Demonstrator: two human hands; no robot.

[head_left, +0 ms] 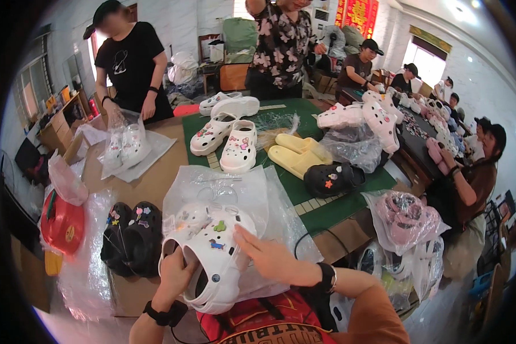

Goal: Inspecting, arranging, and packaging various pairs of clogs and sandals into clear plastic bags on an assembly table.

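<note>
A white clog with a blue dog charm and a green charm is close in front of me. My left hand reaches into its foot opening and grips it, some fingers hidden inside. Against the clog's right side lie the outstretched fingers of my right hand. Another white clog sits just behind and partly under it. Beneath both spreads a clear plastic bag. To the left of my left hand stands a pair of black clogs with colourful charms.
Beyond the bag are white clogs, yellow slides and a black clog on a green mat. Bagged pink clogs lie right; a red bag lies left. Across the table, a person handles bagged white clogs.
</note>
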